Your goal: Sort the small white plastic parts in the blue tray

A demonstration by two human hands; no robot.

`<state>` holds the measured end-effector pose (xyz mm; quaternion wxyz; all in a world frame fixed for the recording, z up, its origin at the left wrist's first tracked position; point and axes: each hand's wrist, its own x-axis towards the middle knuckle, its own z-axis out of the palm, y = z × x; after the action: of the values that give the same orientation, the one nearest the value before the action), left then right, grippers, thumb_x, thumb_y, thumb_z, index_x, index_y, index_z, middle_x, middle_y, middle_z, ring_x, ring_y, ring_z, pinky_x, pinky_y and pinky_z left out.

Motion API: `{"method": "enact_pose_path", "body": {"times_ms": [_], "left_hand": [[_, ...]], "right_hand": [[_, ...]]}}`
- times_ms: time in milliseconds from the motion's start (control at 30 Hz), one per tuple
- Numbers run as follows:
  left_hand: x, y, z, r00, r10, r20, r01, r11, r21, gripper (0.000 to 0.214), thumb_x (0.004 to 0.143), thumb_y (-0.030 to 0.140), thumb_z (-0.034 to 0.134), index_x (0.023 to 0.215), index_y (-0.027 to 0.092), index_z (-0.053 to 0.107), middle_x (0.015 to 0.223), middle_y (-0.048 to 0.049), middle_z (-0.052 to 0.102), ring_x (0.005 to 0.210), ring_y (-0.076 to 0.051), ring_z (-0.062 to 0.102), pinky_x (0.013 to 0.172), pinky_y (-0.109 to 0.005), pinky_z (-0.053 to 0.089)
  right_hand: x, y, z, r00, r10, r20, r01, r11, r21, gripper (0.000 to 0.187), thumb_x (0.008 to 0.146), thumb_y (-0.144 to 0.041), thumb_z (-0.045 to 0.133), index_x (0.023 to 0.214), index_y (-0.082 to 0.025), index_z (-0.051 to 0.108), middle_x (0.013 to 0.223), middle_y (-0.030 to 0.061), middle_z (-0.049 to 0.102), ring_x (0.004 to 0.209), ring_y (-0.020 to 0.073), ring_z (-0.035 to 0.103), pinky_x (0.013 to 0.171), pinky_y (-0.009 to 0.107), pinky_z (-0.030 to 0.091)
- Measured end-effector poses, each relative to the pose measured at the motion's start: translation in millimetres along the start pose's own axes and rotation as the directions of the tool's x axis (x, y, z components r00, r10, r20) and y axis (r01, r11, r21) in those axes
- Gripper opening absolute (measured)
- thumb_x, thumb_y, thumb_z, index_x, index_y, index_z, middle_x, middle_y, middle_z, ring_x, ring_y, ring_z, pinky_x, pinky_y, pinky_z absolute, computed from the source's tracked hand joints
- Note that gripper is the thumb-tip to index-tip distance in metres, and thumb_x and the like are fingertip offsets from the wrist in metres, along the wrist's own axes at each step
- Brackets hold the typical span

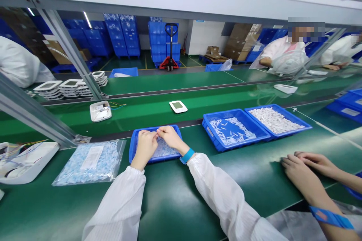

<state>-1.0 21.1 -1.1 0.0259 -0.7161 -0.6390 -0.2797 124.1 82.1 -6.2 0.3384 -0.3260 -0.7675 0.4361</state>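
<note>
My left hand (145, 147) and my right hand (169, 137) meet over a small blue tray (135, 141) of small clear-wrapped parts at the bench's far edge. Both hands have their fingers pinched together, tips touching, around something too small to name. A blue band (186, 156) is on my right wrist. Left of the tray lies a clear bag (90, 162) full of small white-and-blue parts.
Two more blue trays (207, 130) (304, 125) of white parts stand to the right. A co-worker's hands (304, 167) rest flat at the right. White devices (178, 106) (100, 111) lie on the green conveyor. An open white housing with wires (24, 163) sits far left.
</note>
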Motion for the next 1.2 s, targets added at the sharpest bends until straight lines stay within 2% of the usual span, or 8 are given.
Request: {"method": "enact_pose_path", "body": {"times_ms": [133,300,533,767,900,1033,1133,1200], "left_hand": [[-0.4,2.0,-1.5,0.999,-0.021,-0.049,0.017,0.997,-0.069,0.028,0.088,0.019,0.039,0.088,0.017,0.067,0.081,-0.0068,0.07,0.077,-0.02,0.061,0.081,-0.035,0.038],[0.0,3.5,-4.5,0.991,-0.109,-0.08,0.1,0.989,-0.108,0.03,0.092,0.023,0.036,0.105,0.017,0.063,0.1,-0.0074,0.07,0.09,-0.02,0.063,0.082,-0.032,0.039],[0.4,-2.0,-4.1,0.985,-0.156,-0.071,0.149,0.984,-0.102,0.032,0.092,0.03,0.036,0.074,0.018,0.06,0.072,-0.0035,0.066,0.067,-0.017,0.06,0.062,-0.026,0.034],[1.4,-4.0,-1.4,0.981,-0.186,-0.046,0.18,0.977,-0.111,0.032,0.092,0.031,0.035,0.079,0.019,0.062,0.076,-0.0043,0.068,0.069,-0.018,0.061,0.063,-0.027,0.036],[0.4,-4.2,0.0,0.974,-0.215,-0.068,0.203,0.967,-0.151,0.03,0.09,0.03,0.037,0.091,0.019,0.064,0.088,-0.0054,0.071,0.079,-0.02,0.064,0.071,-0.028,0.042],[-0.1,-3.6,1.0,0.962,-0.233,-0.142,0.211,0.965,-0.155,0.03,0.088,0.027,0.037,0.1,0.018,0.063,0.091,-0.0062,0.07,0.083,-0.02,0.063,0.076,-0.03,0.044],[11.1,2.6,-4.5,0.979,-0.135,-0.156,0.139,0.99,0.018,0.03,0.087,0.023,0.037,0.101,0.017,0.063,0.095,-0.0084,0.069,0.09,-0.023,0.061,0.08,-0.035,0.043],[29.8,13.3,-11.2,0.994,-0.036,-0.106,0.053,0.986,0.16,0.03,0.086,0.02,0.037,0.099,0.017,0.064,0.095,-0.0092,0.068,0.092,-0.025,0.059,0.081,-0.038,0.041]], "right_hand": [[-0.3,-1.7,0.6,0.995,-0.021,-0.095,0.03,0.994,0.102,0.036,0.089,-0.039,0.041,0.06,-0.018,0.039,0.056,-0.0048,0.035,0.054,0.0092,0.033,0.051,0.022,0.025],[-2.2,-5.0,0.3,0.986,-0.06,-0.158,0.06,0.998,-0.004,0.031,0.09,-0.037,0.041,0.065,-0.018,0.045,0.06,-0.004,0.041,0.059,0.0104,0.04,0.055,0.021,0.031],[-2.4,-4.2,-0.4,0.98,-0.122,-0.16,0.115,0.992,-0.053,0.018,0.088,-0.029,0.047,0.08,-0.017,0.057,0.07,-0.0014,0.056,0.066,0.0118,0.051,0.062,0.021,0.037],[-2.8,-9.2,-2.5,0.967,-0.107,-0.232,0.09,0.993,-0.082,0.025,0.089,-0.031,0.044,0.073,-0.016,0.058,0.069,-0.001,0.056,0.066,0.0113,0.05,0.061,0.021,0.037],[-6.2,-9.0,-2.0,0.994,-0.025,-0.109,-0.005,0.965,-0.262,0.024,0.085,-0.022,0.046,0.066,-0.015,0.059,0.062,-0.0002,0.058,0.062,0.0113,0.051,0.058,0.021,0.033],[-9.5,-12.9,1.3,0.998,0.051,0.024,-0.031,0.851,-0.525,0.023,0.083,-0.021,0.047,0.07,-0.014,0.065,0.074,0.0076,0.068,0.07,0.0163,0.06,0.064,0.025,0.036],[-11.3,-22.7,0.1,0.991,0.112,0.077,-0.048,0.816,-0.577,0.024,0.085,-0.021,0.046,0.077,-0.014,0.068,0.084,0.0113,0.071,0.079,0.0207,0.064,0.07,0.027,0.04],[-16.6,-32.1,-8.3,0.983,0.156,0.101,-0.078,0.839,-0.538,0.023,0.086,-0.021,0.048,0.081,-0.013,0.068,0.088,0.0124,0.07,0.085,0.0231,0.065,0.074,0.03,0.043]]}}
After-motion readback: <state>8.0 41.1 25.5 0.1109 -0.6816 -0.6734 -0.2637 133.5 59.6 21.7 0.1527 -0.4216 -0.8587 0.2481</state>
